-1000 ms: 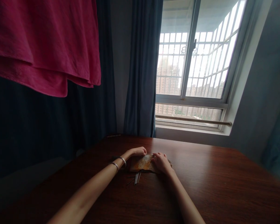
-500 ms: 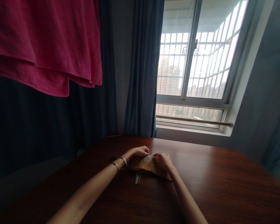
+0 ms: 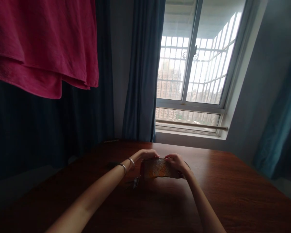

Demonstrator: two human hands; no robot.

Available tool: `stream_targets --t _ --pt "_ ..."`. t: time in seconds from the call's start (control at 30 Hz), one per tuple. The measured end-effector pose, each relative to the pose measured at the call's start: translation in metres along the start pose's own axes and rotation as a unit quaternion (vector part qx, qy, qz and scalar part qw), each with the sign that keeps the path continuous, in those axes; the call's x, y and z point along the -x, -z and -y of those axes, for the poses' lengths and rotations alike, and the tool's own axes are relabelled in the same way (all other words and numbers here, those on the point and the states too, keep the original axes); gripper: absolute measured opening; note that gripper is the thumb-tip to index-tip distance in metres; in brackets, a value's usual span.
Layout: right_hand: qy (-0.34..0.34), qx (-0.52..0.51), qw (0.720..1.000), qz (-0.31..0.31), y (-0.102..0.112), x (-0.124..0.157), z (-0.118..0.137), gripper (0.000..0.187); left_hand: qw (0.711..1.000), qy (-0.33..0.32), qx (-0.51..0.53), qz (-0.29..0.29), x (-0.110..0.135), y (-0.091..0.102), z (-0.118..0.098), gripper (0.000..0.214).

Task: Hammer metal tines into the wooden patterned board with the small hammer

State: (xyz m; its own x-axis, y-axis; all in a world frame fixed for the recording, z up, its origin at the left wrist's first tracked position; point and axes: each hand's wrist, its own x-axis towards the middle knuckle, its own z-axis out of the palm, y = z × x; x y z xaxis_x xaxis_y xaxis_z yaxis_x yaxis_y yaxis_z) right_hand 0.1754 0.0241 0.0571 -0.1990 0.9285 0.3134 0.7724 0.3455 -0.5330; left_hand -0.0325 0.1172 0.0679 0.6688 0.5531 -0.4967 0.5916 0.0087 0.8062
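Both hands hold a soft pouch-like piece point(image 3: 160, 167), tan with a speckled white and orange middle, by its top edge. My left hand point(image 3: 149, 153) has its fingers closed on that edge at the left, palm turned down. Gripping the right side, my right hand point(image 3: 176, 161) has thumb and fingers pinched near the top middle. The piece stands tilted up above the table, its front facing me. A dark beaded or toothed strip point(image 3: 187, 164) shows behind my right hand. Several thin silver sticks point(image 3: 135, 183) lie on the table left of the piece.
The brown wooden table point(image 3: 150, 207) spreads under both arms. Near its far left edge lies a thin item point(image 3: 111, 140), too dark to name. Blue curtains point(image 3: 142, 81) and a barred window point(image 3: 189, 77) stand behind. A pink towel point(image 3: 43, 48) hangs at upper left.
The pouch-like piece has been raised and tipped more upright, moving right, away from the silver sticks. Both hands moved with it and kept hold. The camera view has turned slightly right.
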Motion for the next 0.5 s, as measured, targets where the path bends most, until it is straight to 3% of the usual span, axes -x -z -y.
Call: stream_targets --t 0.23,0.37,0.5 --pt "-0.015 -0.026 1.000 -0.005 0.039 0.059 -0.050 0.031 0.998 -0.036 -0.003 0.046 -0.045 -0.059 -0.039 0.025" --pt "-0.040 -0.016 0.999 -0.006 0.046 0.088 -0.065 0.030 0.997 -0.045 -0.063 0.011 -0.058 -0.088 -0.048 0.029" --pt "-0.059 0.009 0.998 -0.025 0.039 0.106 -0.072 0.031 0.989 -0.073 -0.124 -0.035 -0.062 -0.107 -0.044 0.031"
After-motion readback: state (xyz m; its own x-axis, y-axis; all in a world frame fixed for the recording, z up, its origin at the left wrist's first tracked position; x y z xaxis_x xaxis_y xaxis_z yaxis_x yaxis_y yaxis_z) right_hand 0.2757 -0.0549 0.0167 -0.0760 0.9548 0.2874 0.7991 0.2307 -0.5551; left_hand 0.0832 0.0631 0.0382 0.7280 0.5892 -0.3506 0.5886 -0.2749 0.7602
